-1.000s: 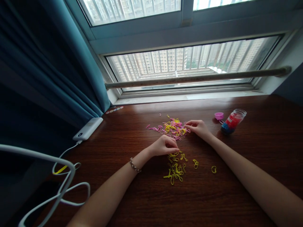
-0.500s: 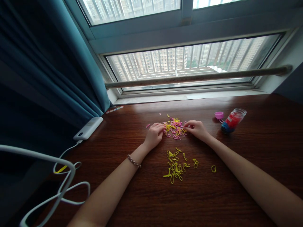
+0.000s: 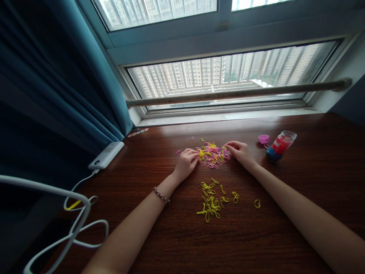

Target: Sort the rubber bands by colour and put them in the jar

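A mixed pile of pink and yellow rubber bands (image 3: 213, 155) lies on the brown wooden table. At the pile's left edge is my left hand (image 3: 186, 163), its fingers curled together and their tips against the bands; what they pinch is hidden. My right hand (image 3: 239, 153) is at the upper right edge of the pile, thumb and forefinger pinched on what looks like a yellow rubber band (image 3: 224, 148). Nearer to me, between my forearms, lies a loose group of yellow rubber bands (image 3: 211, 203). One yellow band (image 3: 257, 204) lies apart, by my right forearm.
An uncapped clear jar (image 3: 281, 145) with red and blue contents stands at the right, beside a pink cap (image 3: 264, 139). On the left are a white power bank (image 3: 107, 155), a white cable (image 3: 85, 224) and a blue curtain (image 3: 111, 95). A rail (image 3: 228, 95) crosses the window.
My right hand has moved slightly right and away from me, to the pile's upper right edge. Pink bands on that side now lie spread farther right. The left hand has barely moved.
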A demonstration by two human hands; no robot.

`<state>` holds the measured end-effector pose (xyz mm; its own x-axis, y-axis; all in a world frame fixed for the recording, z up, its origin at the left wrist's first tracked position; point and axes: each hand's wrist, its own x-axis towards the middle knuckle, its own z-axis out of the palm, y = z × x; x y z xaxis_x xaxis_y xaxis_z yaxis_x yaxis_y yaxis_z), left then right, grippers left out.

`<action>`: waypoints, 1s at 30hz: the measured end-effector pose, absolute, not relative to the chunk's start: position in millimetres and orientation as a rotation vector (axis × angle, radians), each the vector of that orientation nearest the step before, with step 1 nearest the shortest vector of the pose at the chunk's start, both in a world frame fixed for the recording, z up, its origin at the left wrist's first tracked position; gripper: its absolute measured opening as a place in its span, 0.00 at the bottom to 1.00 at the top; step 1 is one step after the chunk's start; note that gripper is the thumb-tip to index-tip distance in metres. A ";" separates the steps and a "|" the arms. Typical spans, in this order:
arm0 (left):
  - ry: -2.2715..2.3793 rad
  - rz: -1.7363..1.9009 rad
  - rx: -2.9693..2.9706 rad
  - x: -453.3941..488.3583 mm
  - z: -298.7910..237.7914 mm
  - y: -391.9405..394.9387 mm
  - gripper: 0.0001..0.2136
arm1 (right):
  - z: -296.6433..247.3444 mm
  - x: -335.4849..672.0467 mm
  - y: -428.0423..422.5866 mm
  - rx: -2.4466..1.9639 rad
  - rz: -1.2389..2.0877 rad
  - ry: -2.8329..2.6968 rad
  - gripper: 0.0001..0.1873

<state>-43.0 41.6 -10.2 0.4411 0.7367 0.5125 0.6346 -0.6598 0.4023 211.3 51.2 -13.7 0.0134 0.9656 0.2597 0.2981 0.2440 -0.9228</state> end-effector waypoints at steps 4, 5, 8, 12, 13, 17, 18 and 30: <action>1.304 1.102 2.383 -45.2 -9.3 41.7 0.05 | -12.3 210.8 50.8 -1.219 0.857 -1.452 0.20; 1.340 1.115 2.336 -45.8 -9.8 41.9 0.04 | -12.4 210.7 50.9 -1.210 0.873 -1.440 0.20; 1.383 1.139 2.210 -47.0 -11.5 42.6 0.03 | -12.8 210.7 51.2 -1.189 0.923 -1.411 0.20; 1.334 1.160 2.137 -46.4 -11.1 42.5 0.05 | -6.6 208.2 46.6 -1.139 0.972 -1.416 0.17; 1.327 1.156 2.157 -46.2 -10.6 42.6 0.06 | -2.9 206.3 43.6 -1.116 1.007 -1.432 0.17; 1.321 1.068 2.363 -45.8 -10.1 43.8 0.09 | 14.0 193.4 27.9 -0.920 1.410 -1.741 0.16; 1.312 1.038 2.415 -45.7 -10.5 44.2 0.09 | 16.4 189.9 25.0 -0.872 1.511 -1.832 0.16; 1.409 0.864 2.555 -44.8 -13.1 43.7 0.07 | -4.6 204.1 40.7 -1.417 0.548 -1.542 0.19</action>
